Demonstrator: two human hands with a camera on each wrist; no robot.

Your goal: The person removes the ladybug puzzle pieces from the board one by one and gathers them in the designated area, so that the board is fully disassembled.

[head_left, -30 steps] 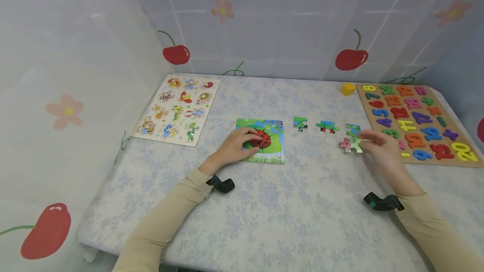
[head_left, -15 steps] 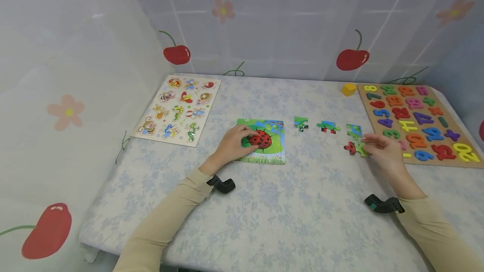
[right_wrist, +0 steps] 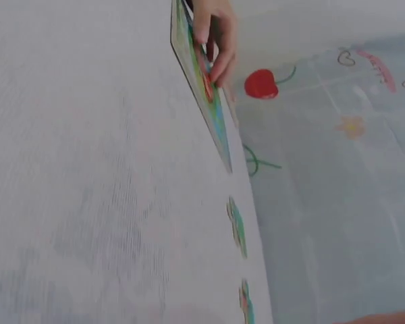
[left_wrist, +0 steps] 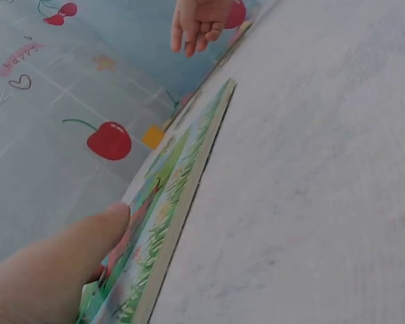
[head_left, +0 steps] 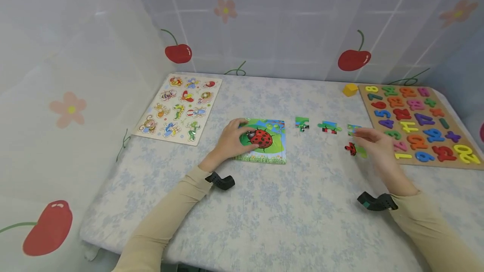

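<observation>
Puzzle pieces [head_left: 330, 126], loose: probably light, stiff, smooth-faced; best pinched by opposite edges. Right grip [head_left: 376, 148] relaxed, holds nothing; left grip [head_left: 232, 139], unclenched, rests on ladybird board [head_left: 266, 150].

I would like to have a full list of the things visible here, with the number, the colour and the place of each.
Ladybug board: one, green and blue with red ladybug, centre
Loose puzzle pieces: four seen, mostly green, blue and red, right of the ladybug board
Insect board: one, cream with multicoloured figures, far left
Number board: one, brown with multicoloured numbers, far right
Block: one, yellow, beside the number board's far-left corner
Tablecloth: one, whitish with pale blue pattern, under everything
Backdrop: sheet count unclear, pale with cherries and flowers, around
Wrist devices: two, black, one per wrist
Sleeves: two, beige, both arms
Left hand: one, on the ladybug board
Right hand: one, at the rightmost pieces
</observation>
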